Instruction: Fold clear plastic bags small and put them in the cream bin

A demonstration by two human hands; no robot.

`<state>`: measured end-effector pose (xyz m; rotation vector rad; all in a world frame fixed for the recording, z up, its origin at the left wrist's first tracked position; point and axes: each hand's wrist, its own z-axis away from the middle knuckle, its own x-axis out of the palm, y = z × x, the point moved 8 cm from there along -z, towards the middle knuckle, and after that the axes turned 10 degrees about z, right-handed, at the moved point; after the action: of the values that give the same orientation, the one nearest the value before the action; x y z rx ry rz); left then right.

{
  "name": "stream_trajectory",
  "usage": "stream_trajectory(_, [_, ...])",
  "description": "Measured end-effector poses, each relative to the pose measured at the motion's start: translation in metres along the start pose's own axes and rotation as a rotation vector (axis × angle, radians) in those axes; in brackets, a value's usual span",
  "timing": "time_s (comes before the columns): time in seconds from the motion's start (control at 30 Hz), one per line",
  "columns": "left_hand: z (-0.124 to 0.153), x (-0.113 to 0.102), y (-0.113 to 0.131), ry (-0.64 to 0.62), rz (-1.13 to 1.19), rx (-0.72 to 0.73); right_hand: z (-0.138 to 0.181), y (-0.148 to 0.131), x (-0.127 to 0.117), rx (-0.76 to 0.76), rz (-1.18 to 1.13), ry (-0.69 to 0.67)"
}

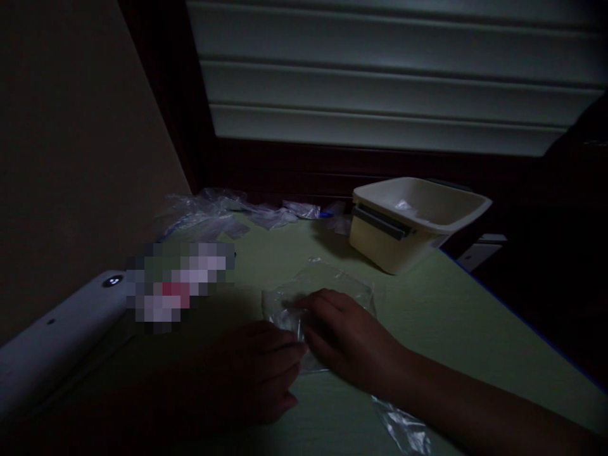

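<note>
On the green tabletop a clear plastic bag (327, 275) lies spread out and wrinkled under my fingers. My right hand (349, 335) rests on the bag, its fingers bent and gripping the crinkled film near the middle. Just left of it is my left hand (268, 373), dim in the shadow, fingers reaching right to the bag's near left edge and thumb apart from them. The fingertips of both hands almost meet. A second piece of clear plastic (403, 427) lies partly under my right forearm.
A cream plastic bin (380, 250) with dark handles stands at the back right, clear plastic inside. Crumpled clear bags (213, 215) line the back edge. A white device (71, 335) and a blurred-out item (180, 285) are at left. The table's blue edge (522, 320) drops off right.
</note>
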<state>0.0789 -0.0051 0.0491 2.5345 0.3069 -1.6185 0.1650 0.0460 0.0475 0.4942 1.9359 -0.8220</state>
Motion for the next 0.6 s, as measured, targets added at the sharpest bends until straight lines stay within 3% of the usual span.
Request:
stream_trajectory(0.33, [0.000, -0.003, -0.001, -0.002, 0.001, -0.017, -0.005, 0.007, -0.003, 0.038, -0.006, 0.059])
stream_trajectory(0.6, [0.001, 0.000, -0.001, -0.009, -0.003, -0.036, -0.003, -0.001, -0.011, -0.050, -0.063, 0.132])
